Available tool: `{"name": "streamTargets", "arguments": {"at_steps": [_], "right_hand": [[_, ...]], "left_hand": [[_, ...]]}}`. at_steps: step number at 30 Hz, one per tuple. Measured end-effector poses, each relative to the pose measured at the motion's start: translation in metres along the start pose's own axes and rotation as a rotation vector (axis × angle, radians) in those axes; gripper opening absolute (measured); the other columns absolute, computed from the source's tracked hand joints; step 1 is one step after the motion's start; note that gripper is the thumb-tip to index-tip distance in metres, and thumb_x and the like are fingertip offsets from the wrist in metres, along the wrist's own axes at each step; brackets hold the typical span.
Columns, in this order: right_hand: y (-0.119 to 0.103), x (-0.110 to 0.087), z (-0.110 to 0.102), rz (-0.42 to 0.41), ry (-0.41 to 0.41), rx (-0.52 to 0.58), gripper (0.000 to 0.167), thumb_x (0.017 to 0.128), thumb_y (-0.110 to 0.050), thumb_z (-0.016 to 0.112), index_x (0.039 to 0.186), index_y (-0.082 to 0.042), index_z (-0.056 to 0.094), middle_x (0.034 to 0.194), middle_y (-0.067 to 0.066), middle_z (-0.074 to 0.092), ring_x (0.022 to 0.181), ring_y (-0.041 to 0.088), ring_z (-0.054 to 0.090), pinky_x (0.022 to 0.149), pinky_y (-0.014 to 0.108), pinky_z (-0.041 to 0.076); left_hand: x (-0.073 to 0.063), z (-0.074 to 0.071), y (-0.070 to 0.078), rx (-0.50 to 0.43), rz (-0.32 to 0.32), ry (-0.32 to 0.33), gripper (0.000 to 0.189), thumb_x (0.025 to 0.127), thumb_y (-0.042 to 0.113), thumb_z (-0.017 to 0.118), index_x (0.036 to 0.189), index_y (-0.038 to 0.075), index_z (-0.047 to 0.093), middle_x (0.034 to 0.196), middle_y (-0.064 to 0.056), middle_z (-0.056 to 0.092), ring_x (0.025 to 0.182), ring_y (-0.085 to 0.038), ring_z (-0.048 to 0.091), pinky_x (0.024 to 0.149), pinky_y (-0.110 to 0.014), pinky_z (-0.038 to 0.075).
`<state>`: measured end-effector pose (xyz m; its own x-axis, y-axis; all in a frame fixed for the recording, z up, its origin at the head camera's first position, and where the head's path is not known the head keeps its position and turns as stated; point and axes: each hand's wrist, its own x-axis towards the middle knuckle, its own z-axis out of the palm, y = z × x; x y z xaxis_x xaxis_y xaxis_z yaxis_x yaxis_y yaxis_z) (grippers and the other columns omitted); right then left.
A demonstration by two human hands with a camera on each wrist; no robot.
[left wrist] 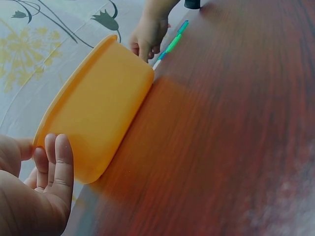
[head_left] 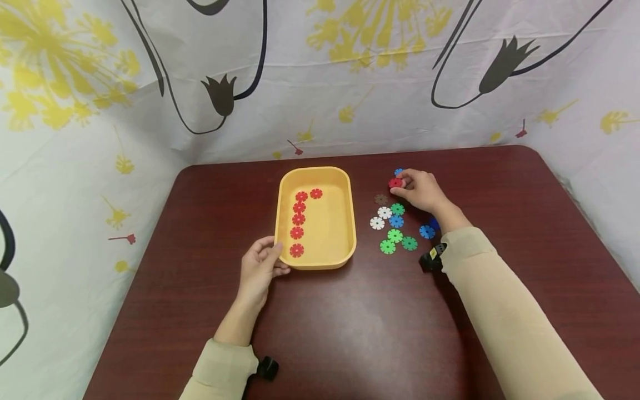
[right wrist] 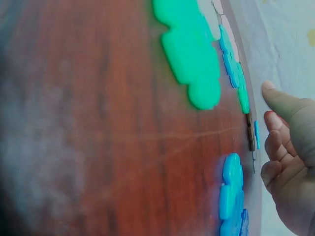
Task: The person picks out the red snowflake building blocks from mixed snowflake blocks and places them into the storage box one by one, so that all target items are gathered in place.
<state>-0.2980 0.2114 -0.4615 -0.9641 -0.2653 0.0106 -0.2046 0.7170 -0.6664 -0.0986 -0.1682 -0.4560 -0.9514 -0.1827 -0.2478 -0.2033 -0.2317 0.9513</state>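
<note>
A yellow plastic tray point(head_left: 327, 258) lies on the table, with several red notched discs point(head_left: 298, 219) in a rough column along its left side and one near the top. My left hand point(head_left: 258, 269) grips the tray's near left corner, thumb over the rim and fingers against the outer wall point(left wrist: 98, 113). Right of the tray, my right hand point(head_left: 421, 190) pinches a red notched disc point(head_left: 395, 183) between thumb and fingers, above the loose discs. In the right wrist view that disc is mostly hidden behind the hand point(right wrist: 295, 147).
Loose notched discs lie right of the tray: white point(head_left: 377, 223), green point(head_left: 387, 246), blue point(head_left: 427, 231) and brown point(head_left: 381, 199). The dark red wooden table point(head_left: 345, 333) meets a patterned cloth point(head_left: 350, 122) at its back edge. Both wrists wear small black devices.
</note>
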Motion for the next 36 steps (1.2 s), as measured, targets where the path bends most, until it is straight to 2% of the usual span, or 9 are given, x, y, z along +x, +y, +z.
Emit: {"name": "streamTargets", "arguments": {"at_steps": [7,18,26,36], "right_hand": [[-0.007,0.002,-0.004,0.002,0.066,0.014,0.048,0.097,-0.03,0.071,0.132,0.001,0.058,0.1,0.014,0.062,0.09,0.028,0.059,0.071,0.036,0.051],[-0.037,0.006,-0.005,-0.052,0.119,0.06,0.044,0.095,-0.028,0.075,0.127,-0.001,0.062,0.098,0.013,0.062,0.087,0.025,0.056,0.072,0.037,0.048],[-0.066,0.006,-0.001,-0.105,0.13,0.095,0.042,0.092,-0.026,0.077,0.123,-0.001,0.064,0.095,0.012,0.064,0.083,0.025,0.057,0.069,0.031,0.047],[-0.084,0.011,0.012,-0.126,0.094,0.141,0.04,0.092,-0.025,0.078,0.122,-0.002,0.065,0.094,0.01,0.065,0.079,0.022,0.056,0.065,0.027,0.046]], "left_hand": [[0.0,0.0,0.004,-0.005,-0.013,0.001,0.029,0.101,0.009,0.063,0.127,0.0,0.053,0.081,-0.011,0.063,0.058,-0.013,0.064,0.058,-0.027,0.061],[0.0,0.002,0.004,-0.016,0.001,-0.004,0.03,0.101,0.009,0.064,0.127,0.0,0.053,0.08,-0.011,0.063,0.058,-0.013,0.064,0.058,-0.027,0.061],[-0.001,0.001,0.003,-0.013,-0.001,0.001,0.029,0.101,0.008,0.063,0.127,0.0,0.053,0.08,-0.011,0.063,0.058,-0.014,0.064,0.057,-0.027,0.061],[0.0,0.001,0.004,-0.003,-0.003,0.002,0.03,0.101,0.009,0.064,0.127,0.0,0.052,0.08,-0.01,0.063,0.058,-0.014,0.064,0.058,-0.028,0.061]]}}
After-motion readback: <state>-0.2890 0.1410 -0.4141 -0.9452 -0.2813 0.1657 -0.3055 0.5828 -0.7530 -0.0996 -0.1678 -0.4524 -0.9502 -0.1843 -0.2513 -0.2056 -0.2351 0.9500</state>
